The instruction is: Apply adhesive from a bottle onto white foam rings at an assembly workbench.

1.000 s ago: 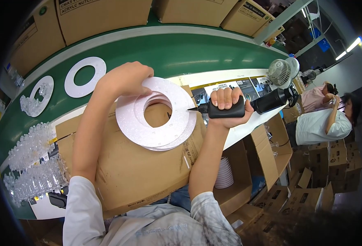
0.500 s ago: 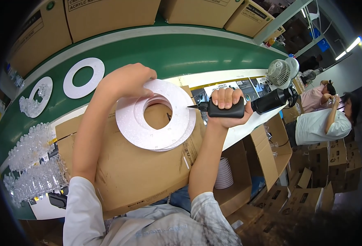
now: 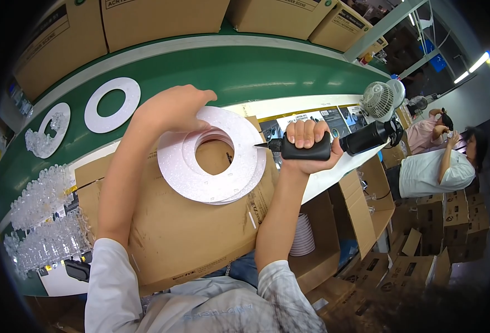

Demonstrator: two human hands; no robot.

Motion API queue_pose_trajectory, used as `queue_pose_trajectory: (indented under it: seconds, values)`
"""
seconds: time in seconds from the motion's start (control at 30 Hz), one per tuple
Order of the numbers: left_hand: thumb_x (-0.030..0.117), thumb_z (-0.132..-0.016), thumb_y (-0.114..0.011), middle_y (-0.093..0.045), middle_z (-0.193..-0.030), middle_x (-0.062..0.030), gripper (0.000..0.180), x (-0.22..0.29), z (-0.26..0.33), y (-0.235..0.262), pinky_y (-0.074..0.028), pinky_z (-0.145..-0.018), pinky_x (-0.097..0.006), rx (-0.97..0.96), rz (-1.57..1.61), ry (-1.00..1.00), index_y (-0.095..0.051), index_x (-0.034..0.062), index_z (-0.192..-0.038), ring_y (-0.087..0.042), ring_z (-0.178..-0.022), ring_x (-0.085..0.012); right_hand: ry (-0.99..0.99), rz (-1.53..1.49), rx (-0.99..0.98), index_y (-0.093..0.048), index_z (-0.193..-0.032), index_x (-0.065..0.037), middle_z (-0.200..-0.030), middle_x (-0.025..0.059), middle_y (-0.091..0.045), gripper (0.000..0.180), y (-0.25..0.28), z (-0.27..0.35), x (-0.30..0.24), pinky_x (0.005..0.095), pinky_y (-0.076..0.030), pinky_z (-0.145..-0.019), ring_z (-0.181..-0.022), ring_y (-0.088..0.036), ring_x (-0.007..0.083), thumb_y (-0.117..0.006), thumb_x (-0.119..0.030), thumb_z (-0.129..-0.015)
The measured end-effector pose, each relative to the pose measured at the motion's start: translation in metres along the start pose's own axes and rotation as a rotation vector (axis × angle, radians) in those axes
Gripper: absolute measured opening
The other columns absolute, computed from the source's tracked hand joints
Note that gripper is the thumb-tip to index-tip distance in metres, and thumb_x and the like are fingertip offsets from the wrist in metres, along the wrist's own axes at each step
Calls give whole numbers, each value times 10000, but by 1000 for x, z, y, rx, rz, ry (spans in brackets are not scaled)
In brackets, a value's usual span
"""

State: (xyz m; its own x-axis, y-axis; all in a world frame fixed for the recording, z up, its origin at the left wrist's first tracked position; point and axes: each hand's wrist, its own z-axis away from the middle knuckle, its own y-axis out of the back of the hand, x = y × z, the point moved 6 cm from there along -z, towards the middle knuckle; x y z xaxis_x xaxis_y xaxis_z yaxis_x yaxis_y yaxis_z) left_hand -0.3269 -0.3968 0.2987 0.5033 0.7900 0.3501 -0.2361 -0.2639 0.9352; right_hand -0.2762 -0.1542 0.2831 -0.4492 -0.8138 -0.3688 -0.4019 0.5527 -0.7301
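Observation:
On a flattened cardboard sheet (image 3: 178, 244) lies a small stack of flat white speckled rings (image 3: 192, 180), slightly offset from each other. My left hand (image 3: 181, 108) rests at the upper left of the stack, its thumb on the top ring and its forefinger stretched out past the outer rim; its other fingers are hidden. My right hand (image 3: 311, 150) is wrapped round a black squeeze bottle (image 3: 306, 149) with a pointed nozzle. The bottle lies sideways and its tip reaches the top ring's right side; whether it touches cannot be told.
Two single rings (image 3: 92, 114) lie on the green tabletop (image 3: 200, 69), one under clear plastic pieces (image 3: 42, 143). More clear pieces (image 3: 50, 238) stand in rows at left. A fan (image 3: 378, 101), a black cylinder (image 3: 367, 137) and an open carton (image 3: 361, 205) are right; co-workers (image 3: 433, 172) sit beyond.
My left forefinger has straightened a little, away from the ring. The bottle and the ring stack keep their places relative to each other; the whole view has shifted slightly.

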Motion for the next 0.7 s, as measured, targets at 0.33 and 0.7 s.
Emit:
queue_pose_trajectory:
  seconds: [0.33,0.7]
  values:
    - [263,-756,-734,-670,-949,-159,348,12,-4,2,-513,-816,-420,161,-62,-189,-648,32,-1001,-639,-919,-329,1,-62,-35,-423,-686,-113,-543,14,-405,417,-14,4,10,307,-338,-535,-498,-385,138,-400,-473,-894]
    - [268,-770,-726,-668,-916,-158,325,9,-8,-6,-515,-802,-423,111,-95,-167,-646,35,-982,-642,-903,-323,-6,-30,21,-417,-669,-113,-533,14,-411,387,-15,5,13,299,-343,-512,-461,-370,134,-391,-449,-860]
